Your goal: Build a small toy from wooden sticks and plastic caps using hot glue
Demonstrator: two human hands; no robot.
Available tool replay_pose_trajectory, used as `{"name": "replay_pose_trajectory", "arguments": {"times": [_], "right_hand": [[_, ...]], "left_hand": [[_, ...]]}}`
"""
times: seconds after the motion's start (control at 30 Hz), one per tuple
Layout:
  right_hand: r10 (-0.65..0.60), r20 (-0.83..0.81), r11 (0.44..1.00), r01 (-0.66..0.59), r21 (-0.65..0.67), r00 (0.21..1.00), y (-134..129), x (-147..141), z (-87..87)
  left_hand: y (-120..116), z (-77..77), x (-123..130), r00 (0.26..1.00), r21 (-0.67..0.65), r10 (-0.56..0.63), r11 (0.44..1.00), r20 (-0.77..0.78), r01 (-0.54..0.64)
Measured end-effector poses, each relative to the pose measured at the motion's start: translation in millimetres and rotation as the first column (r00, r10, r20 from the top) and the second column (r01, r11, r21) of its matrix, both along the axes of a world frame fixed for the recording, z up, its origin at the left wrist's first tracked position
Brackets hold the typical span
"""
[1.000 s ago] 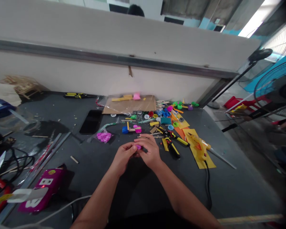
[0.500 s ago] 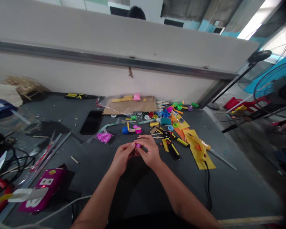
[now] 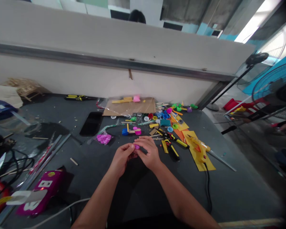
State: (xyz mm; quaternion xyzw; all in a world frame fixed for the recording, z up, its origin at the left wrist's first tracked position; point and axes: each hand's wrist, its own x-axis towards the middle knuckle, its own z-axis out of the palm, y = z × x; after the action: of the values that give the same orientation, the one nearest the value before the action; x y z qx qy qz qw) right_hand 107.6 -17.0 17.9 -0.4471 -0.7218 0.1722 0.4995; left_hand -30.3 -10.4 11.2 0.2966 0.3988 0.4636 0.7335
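Note:
My left hand and my right hand meet over the dark grey workbench. Between their fingertips is a small magenta plastic piece, mostly hidden by my fingers. Just beyond my hands lies a blue-and-pink assembled piece on craft sticks. A clear bag of pink parts is to the left of it. To the right of my right hand is a yellow-and-black utility knife.
A yellow hot glue gun rests on yellow card, its black cord running toward me. Colourful bottle caps and sticks crowd the far side, near a cardboard sheet and a black phone. A fan stands right.
My hands stay together on the magenta piece with little visible movement. The whole scene shifts slightly in view as my head moves.

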Motion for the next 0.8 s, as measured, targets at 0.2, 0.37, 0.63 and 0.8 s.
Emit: {"name": "replay_pose_trajectory", "arguments": {"times": [0.2, 0.37, 0.63, 0.8], "right_hand": [[-0.04, 0.017, 0.998, 0.04, 0.04, 0.999, 0.6, -1.0, -0.3], [-0.008, 0.016, 0.999, 0.007, 0.035, 1.0, -1.1, -2.1, 0.8], [-0.001, -0.008, 1.0, 0.001, 0.015, 1.0, 0.4, -1.7, 0.1], [0.033, 0.031, 0.999, -0.033, -0.003, 0.999, 0.6, -1.9, 0.9]], "left_hand": [[-0.9, 1.7, -0.4, 1.0, -0.006, -0.021, 1.0, 0.017, 0.022], [-0.6, 2.2, -1.7, 1.0, 0.008, -0.015, 1.0, 0.004, 0.015], [-1.8, 2.3, -0.9, 0.998, 0.006, -0.058, 0.998, -0.001, 0.058], [0.6, 3.1, -1.7, 0.995, 0.014, -0.037, 0.999, -0.096, 0.038]]}}
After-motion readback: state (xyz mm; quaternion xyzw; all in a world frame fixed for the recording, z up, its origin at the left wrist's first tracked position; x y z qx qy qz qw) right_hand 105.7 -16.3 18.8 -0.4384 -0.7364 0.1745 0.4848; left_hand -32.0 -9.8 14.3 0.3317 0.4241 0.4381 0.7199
